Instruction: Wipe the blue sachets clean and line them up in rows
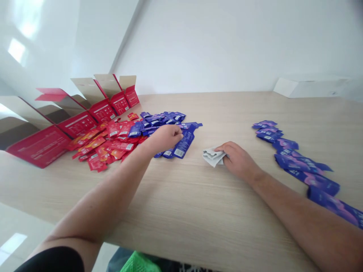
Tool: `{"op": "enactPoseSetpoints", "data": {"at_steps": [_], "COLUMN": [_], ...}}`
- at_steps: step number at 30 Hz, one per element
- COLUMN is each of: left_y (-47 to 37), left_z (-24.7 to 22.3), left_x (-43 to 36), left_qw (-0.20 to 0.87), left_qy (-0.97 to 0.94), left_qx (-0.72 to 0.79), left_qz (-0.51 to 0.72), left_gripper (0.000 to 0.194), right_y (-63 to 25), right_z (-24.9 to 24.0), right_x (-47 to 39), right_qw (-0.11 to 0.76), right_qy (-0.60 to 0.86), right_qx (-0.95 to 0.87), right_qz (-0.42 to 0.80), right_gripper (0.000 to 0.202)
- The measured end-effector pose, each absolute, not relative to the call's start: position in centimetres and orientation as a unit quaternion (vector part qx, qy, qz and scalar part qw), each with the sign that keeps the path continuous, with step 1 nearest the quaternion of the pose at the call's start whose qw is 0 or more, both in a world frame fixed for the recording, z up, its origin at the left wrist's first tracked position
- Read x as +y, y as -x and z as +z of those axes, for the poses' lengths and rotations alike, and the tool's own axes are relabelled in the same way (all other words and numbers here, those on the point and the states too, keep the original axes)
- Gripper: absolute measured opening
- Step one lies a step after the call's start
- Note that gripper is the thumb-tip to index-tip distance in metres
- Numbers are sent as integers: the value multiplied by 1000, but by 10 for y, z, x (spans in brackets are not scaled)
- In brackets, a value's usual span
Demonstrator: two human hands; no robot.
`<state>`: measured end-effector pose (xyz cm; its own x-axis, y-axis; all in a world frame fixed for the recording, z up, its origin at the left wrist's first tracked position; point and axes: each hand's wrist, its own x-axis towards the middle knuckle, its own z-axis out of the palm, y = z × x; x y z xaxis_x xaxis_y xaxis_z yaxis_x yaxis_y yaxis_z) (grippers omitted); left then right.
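Observation:
My left hand [168, 136] is closed at the near right edge of a heap of blue pouches [163, 120]. Its thumb and curled fingers pinch the left edge of one blue pouch [185, 142], whose back label faces up; the exact grip is partly hidden. To the right, just over the table, my right hand [238, 158] grips a folded white cloth [213, 156] between thumb and fingers. Red and orange sachets [109, 145] lie piled left of the blue ones, partly behind my left forearm.
Several open red boxes [76, 124] stand in a row along the left side, flaps raised. On the right, blue pouches [296, 162] overlap in a line, picture side up. A white box [310, 86] sits against the back wall. The wooden table [181, 204] ends near my body.

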<state>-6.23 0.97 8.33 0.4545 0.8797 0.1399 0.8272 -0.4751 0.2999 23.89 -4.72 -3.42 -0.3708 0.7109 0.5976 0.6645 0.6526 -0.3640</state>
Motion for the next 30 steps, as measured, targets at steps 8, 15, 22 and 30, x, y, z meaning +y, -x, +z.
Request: {"op": "enactPoseSetpoints", "data": {"at_steps": [8,15,22,30], "left_y": [57,24,29,7], "left_z": [95,49,38,64], "left_x": [20,31,37,22], "left_qw": [-193,-133,-122,-138], "left_qy": [-829,-829,-804,-817], "left_qx": [524,539,576,555], "left_qz": [29,-68,-83,-69], "left_gripper": [31,32,32,39], "right_y": [-239,-240,-240,-238], "right_z": [-36,-35,-33,-30], "right_x": [-42,-41,-40,-39], "right_qw": [377,371,359,329], "right_qy": [402,406,412,441], "right_qx": [-834,-835,-837,-834], "right_qz": [38,31,40,41], "right_gripper": [38,37,35,29]}}
